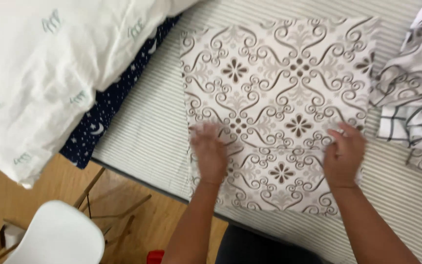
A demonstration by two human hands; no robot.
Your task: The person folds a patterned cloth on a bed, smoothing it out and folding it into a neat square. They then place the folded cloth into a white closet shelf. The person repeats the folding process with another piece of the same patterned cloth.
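Observation:
A folded cloth (279,83) with a brown and grey swirl pattern lies flat on a striped mattress (147,127). My left hand (209,152) rests on the cloth's left side, fingers spread and blurred by motion. My right hand (344,152) pinches a fold of the cloth near its right edge, fingers curled around the fabric.
A white pillow (50,73) lies at the left over a dark blue starry cloth (101,122). A crumpled black-and-white checked fabric (411,93) sits at the right. Below the mattress edge are a wooden floor (40,190), a white chair (57,237) and a small red object (155,256).

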